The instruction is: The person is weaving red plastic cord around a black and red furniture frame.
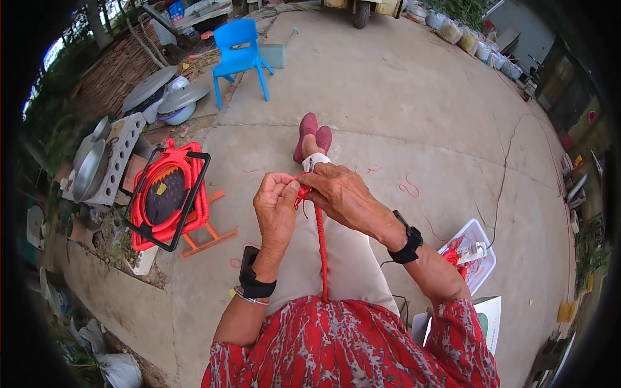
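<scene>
Concrete yard floor (401, 97) – wide, cracked, scraps of red thread scattered over it. A blue plastic chair (240, 52) stood well off at the far side; metal basins (162, 97) and a grey block lay along the left edge.

Nearer, on the person's left, a red cable reel in a black frame (167, 197) rested on the floor. On the right, just beside the knee, sat a clear plastic box (475, 255) – it held red cord or tassel material and something small and white; what exactly could not be made out.

The person sat with legs stretched forward, dark red shoes (313, 134) pointing away.

The red braided cord (321, 249) ran with its long axis nearly straight along the lap, from the waist up toward the hands; its working end lay between the two grips, above the thighs.

Left hand (275, 207): grip clenched on the cord's upper end, thumb and fingertips pinching the knot. Right hand (343, 194): fingers closed on the same knotted end from the other side, touching the left fingertips. Both hands were equally near; loose red strands looped just above them.
</scene>
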